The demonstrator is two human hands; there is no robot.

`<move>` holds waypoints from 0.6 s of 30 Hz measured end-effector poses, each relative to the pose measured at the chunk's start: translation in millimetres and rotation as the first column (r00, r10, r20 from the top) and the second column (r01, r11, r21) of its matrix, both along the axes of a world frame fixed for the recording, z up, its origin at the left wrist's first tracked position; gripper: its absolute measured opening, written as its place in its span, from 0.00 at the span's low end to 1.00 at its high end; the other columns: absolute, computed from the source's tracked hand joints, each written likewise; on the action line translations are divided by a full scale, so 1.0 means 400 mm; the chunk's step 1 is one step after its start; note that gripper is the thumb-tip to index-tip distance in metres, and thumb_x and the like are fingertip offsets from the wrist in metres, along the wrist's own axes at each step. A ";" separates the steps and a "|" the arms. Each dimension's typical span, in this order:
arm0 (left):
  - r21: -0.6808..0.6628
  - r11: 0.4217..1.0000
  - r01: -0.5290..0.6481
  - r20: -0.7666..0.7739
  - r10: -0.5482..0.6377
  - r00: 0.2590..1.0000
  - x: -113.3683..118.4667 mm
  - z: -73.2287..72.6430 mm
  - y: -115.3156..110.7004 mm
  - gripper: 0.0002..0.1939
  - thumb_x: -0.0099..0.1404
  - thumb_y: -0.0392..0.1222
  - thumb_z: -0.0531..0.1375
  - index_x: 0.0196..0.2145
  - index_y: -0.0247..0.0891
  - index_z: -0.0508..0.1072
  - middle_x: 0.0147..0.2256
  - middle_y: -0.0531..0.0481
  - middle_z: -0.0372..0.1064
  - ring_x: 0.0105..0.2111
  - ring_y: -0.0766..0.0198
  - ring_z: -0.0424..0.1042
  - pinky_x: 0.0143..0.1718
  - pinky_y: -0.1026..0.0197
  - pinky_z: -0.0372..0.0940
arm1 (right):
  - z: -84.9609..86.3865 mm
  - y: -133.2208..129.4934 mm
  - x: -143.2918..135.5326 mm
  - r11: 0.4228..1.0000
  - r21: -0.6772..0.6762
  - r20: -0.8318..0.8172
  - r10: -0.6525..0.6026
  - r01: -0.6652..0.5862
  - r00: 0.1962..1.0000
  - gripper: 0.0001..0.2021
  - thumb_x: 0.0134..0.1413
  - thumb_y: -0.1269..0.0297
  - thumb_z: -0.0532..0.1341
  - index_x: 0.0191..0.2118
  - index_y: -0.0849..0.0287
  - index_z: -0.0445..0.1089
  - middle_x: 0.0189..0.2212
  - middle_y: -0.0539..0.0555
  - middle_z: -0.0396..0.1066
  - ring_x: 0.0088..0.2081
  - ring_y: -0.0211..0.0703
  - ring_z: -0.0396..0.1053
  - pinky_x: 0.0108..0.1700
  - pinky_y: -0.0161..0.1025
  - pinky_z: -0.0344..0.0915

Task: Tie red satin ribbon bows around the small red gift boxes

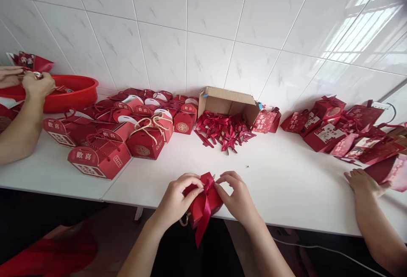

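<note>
At the lower centre of the frame, one red gift box (197,204) sits at the front edge of the worktop (280,188), with one dark red satin ribbon (206,212) knotted over its top. Our left hand (182,194) pinches the ribbon at the left of the knot; our right hand (237,193) appears to pinch it at the right. The knot lies between the two grips, slightly nearer the left fingertips. The ribbon's long tail slants down from it, towards the bottom of the frame. A gold rope handle (183,221) loops out at the box's lower left.

Beyond, near the centre, one open cardboard carton (224,94) lies behind a heap of ribbon bows (229,139), too tangled to count. Left of it, we count three gift boxes leading a crowded group, one tied with gold cord (154,125); those behind overlap too much to count. The overlapping red packages (326,136) at right cannot be counted either.

At far left, a co-worker's two hands work above one red basin (90,87); at far right, we see one co-worker's hand (365,183).
</note>
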State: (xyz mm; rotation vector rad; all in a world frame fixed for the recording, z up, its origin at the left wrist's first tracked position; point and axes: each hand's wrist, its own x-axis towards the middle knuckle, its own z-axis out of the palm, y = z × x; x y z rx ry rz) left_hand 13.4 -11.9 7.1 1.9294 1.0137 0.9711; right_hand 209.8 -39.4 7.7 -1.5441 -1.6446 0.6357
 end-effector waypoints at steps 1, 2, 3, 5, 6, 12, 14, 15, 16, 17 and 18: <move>0.003 1.000 -0.002 -0.002 0.002 1.000 0.000 -0.001 0.000 0.06 0.65 0.39 0.56 0.33 0.41 0.73 0.42 0.47 0.72 0.44 0.61 0.72 0.46 0.61 0.67 | 0.008 -0.004 0.000 1.000 0.021 0.019 -0.013 0.012 1.000 0.08 0.56 0.61 0.58 0.33 0.57 0.72 0.45 0.58 0.69 0.48 0.50 0.67 0.48 0.46 0.64; 0.006 1.000 -0.007 -0.001 0.007 1.000 0.000 -0.001 0.000 0.06 0.65 0.39 0.56 0.33 0.41 0.73 0.41 0.47 0.72 0.44 0.61 0.72 0.46 0.61 0.67 | 0.020 -0.010 0.000 0.999 0.038 0.034 -0.017 0.016 0.999 0.08 0.56 0.61 0.57 0.31 0.57 0.71 0.46 0.59 0.69 0.48 0.51 0.66 0.48 0.46 0.64; 0.007 1.000 -0.011 0.002 0.011 1.000 0.002 -0.003 0.000 0.06 0.65 0.39 0.56 0.33 0.41 0.73 0.41 0.47 0.72 0.43 0.61 0.72 0.46 0.61 0.67 | 0.034 -0.020 -0.001 0.999 0.040 0.045 -0.008 0.006 0.999 0.08 0.57 0.62 0.56 0.31 0.57 0.70 0.45 0.58 0.69 0.47 0.49 0.67 0.47 0.45 0.64; 0.003 1.000 -0.016 0.018 0.016 1.000 0.005 -0.005 0.000 0.06 0.65 0.38 0.56 0.33 0.41 0.73 0.41 0.48 0.72 0.43 0.61 0.72 0.46 0.61 0.67 | 0.066 -0.041 -0.003 0.999 -0.022 0.067 0.036 -0.035 0.997 0.11 0.58 0.61 0.55 0.28 0.57 0.68 0.34 0.55 0.72 0.36 0.44 0.69 0.39 0.40 0.65; 0.001 1.000 -0.017 0.025 0.017 1.000 0.006 -0.006 0.000 0.06 0.65 0.38 0.56 0.33 0.41 0.73 0.41 0.48 0.72 0.43 0.61 0.72 0.46 0.61 0.66 | 0.080 -0.051 -0.003 0.995 -0.082 0.089 0.059 -0.051 0.994 0.14 0.59 0.59 0.54 0.24 0.58 0.66 0.25 0.52 0.70 0.29 0.41 0.67 0.33 0.37 0.64; 0.015 0.998 0.059 -0.043 -0.059 0.997 0.000 0.015 0.008 0.06 0.65 0.36 0.55 0.33 0.41 0.72 0.38 0.50 0.72 0.41 0.63 0.71 0.45 0.62 0.65 | 0.100 -0.029 0.001 0.990 -0.128 0.054 0.067 -0.060 0.996 0.16 0.56 0.48 0.57 0.31 0.57 0.69 0.25 0.51 0.70 0.24 0.38 0.64 0.25 0.34 0.58; 0.031 0.994 0.109 -0.125 -0.105 0.987 -0.006 0.038 0.013 0.06 0.65 0.36 0.55 0.32 0.41 0.71 0.37 0.51 0.72 0.40 0.63 0.70 0.45 0.62 0.64 | 0.091 0.001 0.002 0.986 -0.078 -0.072 0.141 -0.147 0.987 0.15 0.57 0.52 0.58 0.42 0.56 0.68 0.35 0.53 0.72 0.30 0.38 0.67 0.29 0.34 0.63; 0.045 0.991 0.124 -0.171 -0.114 0.979 -0.008 0.051 0.016 0.07 0.65 0.35 0.55 0.31 0.42 0.71 0.36 0.52 0.71 0.40 0.63 0.69 0.45 0.61 0.63 | 0.088 0.014 0.001 0.975 -0.067 -0.114 0.203 -0.212 0.972 0.13 0.57 0.54 0.57 0.43 0.56 0.67 0.37 0.53 0.72 0.31 0.38 0.68 0.30 0.34 0.64; 0.065 0.989 0.132 -0.215 -0.115 0.970 -0.010 0.064 0.019 0.07 0.65 0.35 0.55 0.31 0.42 0.71 0.35 0.53 0.71 0.40 0.63 0.69 0.45 0.61 0.62 | 0.086 0.025 0.001 0.958 -0.061 -0.142 0.268 -0.279 0.953 0.10 0.58 0.57 0.57 0.41 0.57 0.67 0.36 0.52 0.71 0.31 0.37 0.67 0.31 0.33 0.64; 0.087 0.987 0.137 -0.255 -0.111 0.961 -0.011 0.077 0.021 0.07 0.65 0.35 0.55 0.31 0.42 0.70 0.34 0.53 0.71 0.40 0.63 0.68 0.45 0.61 0.62 | 0.085 0.032 0.000 0.941 -0.051 -0.160 0.322 -0.334 0.933 0.07 0.58 0.61 0.57 0.39 0.57 0.66 0.34 0.51 0.71 0.31 0.37 0.67 0.31 0.33 0.64; 0.112 0.983 0.144 -0.293 -0.106 0.950 -0.012 0.088 0.024 0.07 0.65 0.35 0.55 0.30 0.41 0.70 0.33 0.53 0.70 0.39 0.62 0.68 0.46 0.60 0.61 | 0.085 0.036 0.000 0.926 -0.035 -0.168 0.366 -0.376 0.915 0.04 0.57 0.64 0.56 0.37 0.57 0.65 0.33 0.50 0.70 0.30 0.36 0.66 0.31 0.33 0.63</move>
